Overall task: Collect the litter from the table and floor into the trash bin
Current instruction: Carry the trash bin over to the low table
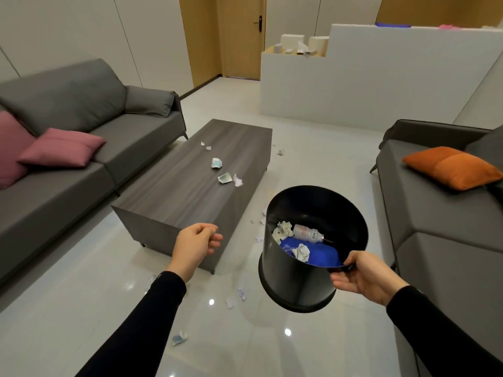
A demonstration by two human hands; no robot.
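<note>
Litter-strewn coffee table (168,197), glossy floor (81,308).

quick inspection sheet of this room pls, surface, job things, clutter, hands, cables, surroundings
surface: grey wood coffee table, five or so paper scraps on it; glossy floor with more scraps
job's things: black trash bin, held tilted in the air, holding crumpled paper, a small bottle and something blue
clutter: nothing seen beyond the litter
grippers: right hand has a grip on the bin rim; left hand loosely curled, seemingly empty
cables: nothing seen
surroundings: grey sofa with pink cushions, second sofa with orange cushion, white partition, wooden door
</note>
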